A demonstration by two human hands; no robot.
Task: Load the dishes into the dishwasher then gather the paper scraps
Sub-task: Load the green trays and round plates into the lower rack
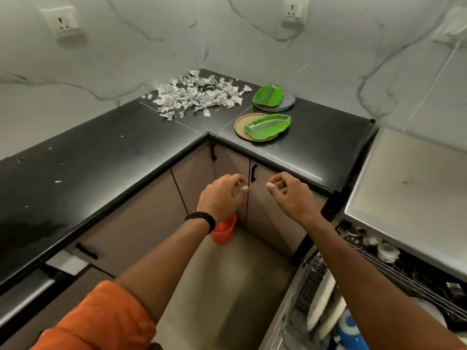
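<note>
Left hand [222, 190] and right hand [288, 192] both empty — fingers loosely curled, hanging in front of the counter [101, 160] edge, probably free to grab the next dish. Near green dish [267, 125] on brown plate [238, 127], far green dish [268, 96] on grey plate [289, 99], all at 1 o'clock, not loaded yet. Dishwasher [328, 294] open at 4 o'clock, racks partly full. Paper scraps [197, 96] heaped at 12 o'clock — untouched.
</note>
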